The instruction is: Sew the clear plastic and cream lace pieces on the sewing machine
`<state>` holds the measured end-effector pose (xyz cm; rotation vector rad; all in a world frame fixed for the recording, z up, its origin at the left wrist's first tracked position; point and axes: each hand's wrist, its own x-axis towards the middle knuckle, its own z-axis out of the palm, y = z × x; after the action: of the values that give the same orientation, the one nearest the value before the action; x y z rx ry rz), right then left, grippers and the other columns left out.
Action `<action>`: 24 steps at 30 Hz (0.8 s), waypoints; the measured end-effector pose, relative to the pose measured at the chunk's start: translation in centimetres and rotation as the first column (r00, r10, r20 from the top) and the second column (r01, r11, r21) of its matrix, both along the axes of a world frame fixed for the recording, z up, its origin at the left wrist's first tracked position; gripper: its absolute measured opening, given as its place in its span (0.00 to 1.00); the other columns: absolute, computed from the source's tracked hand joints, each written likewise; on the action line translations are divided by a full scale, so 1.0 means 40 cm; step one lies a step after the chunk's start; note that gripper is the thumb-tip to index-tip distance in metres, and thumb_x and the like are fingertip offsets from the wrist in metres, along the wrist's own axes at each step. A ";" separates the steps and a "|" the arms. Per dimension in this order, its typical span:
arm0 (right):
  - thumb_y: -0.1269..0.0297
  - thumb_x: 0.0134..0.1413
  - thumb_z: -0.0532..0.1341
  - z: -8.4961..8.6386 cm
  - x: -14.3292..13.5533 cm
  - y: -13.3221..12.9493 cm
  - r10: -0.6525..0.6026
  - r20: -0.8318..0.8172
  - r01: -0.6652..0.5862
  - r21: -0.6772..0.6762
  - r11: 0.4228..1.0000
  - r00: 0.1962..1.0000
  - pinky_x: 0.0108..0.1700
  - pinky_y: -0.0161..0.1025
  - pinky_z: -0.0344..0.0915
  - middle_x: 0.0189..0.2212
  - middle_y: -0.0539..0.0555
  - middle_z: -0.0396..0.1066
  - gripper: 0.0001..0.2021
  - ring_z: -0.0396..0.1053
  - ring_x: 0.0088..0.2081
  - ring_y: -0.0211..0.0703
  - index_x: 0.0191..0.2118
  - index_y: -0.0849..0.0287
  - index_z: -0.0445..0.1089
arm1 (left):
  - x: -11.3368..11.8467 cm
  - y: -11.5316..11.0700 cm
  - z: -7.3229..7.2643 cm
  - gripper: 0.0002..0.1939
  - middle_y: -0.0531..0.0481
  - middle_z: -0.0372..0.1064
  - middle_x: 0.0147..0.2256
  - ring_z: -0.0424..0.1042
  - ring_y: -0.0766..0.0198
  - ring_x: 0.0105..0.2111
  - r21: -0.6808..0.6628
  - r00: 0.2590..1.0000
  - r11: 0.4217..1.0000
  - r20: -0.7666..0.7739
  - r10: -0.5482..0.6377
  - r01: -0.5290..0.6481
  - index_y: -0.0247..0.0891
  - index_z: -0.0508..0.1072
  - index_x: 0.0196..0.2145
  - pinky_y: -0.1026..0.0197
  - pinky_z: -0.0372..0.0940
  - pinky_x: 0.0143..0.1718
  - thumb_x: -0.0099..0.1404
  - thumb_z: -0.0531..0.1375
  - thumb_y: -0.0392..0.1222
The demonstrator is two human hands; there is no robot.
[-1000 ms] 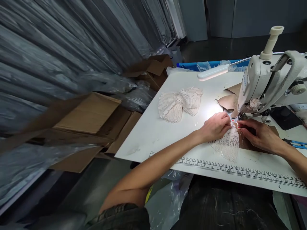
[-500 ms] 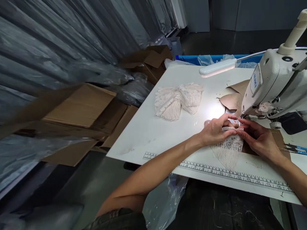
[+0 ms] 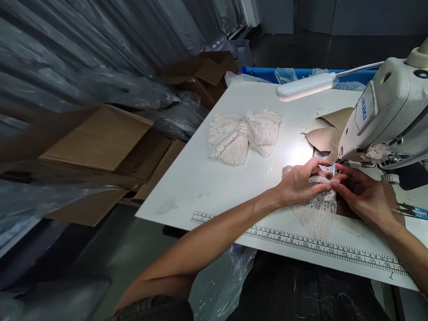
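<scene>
A piece of white lace with a fringed lower part hangs between my hands, just in front of the sewing machine's needle area. My left hand pinches its upper band from the left. From the right, my right hand pinches the end of the same band, its fingertips close to my left ones. The white sewing machine stands over the fingertips at the right. Two bunched lace pieces lie on the white table, left of my hands.
Brown paper pieces lie behind my hands. Blue-handled snips rest at the right edge. A lamp reaches over the table. Printed ruler marks run along the front edge. Cardboard boxes stand at the left.
The view has shifted slightly, so the machine looks larger and the boxes sit farther left. My fingertips have parted slightly at the lace band, which both hands still hold.
</scene>
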<state>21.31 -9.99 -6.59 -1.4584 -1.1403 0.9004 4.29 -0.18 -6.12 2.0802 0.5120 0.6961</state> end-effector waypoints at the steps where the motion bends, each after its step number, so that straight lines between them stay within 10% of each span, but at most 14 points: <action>1: 0.52 0.50 0.68 0.000 0.001 0.000 0.005 -0.002 -0.005 0.000 1.000 1.000 0.45 0.46 0.76 0.34 0.52 0.77 0.24 0.76 0.38 0.44 0.52 0.54 0.71 | 0.000 0.000 0.000 0.25 0.46 0.79 0.37 0.79 0.61 0.38 0.011 1.000 1.000 0.009 -0.004 0.004 0.31 0.64 0.54 0.58 0.74 0.41 0.62 0.67 0.39; 24: 0.49 0.55 0.64 0.001 0.002 -0.001 -0.022 0.191 0.003 0.097 0.995 0.981 0.36 0.38 0.75 0.33 0.52 0.76 0.23 0.75 0.33 0.40 0.52 0.55 0.69 | 0.006 -0.009 0.000 0.20 0.46 0.80 0.36 0.80 0.64 0.36 0.027 0.996 0.998 0.061 0.061 -0.063 0.33 0.64 0.52 0.59 0.75 0.40 0.65 0.62 0.37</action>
<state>21.40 -10.03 -6.55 -1.4949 -1.2967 0.6967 4.53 -0.53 -6.12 2.0705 0.5373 0.8038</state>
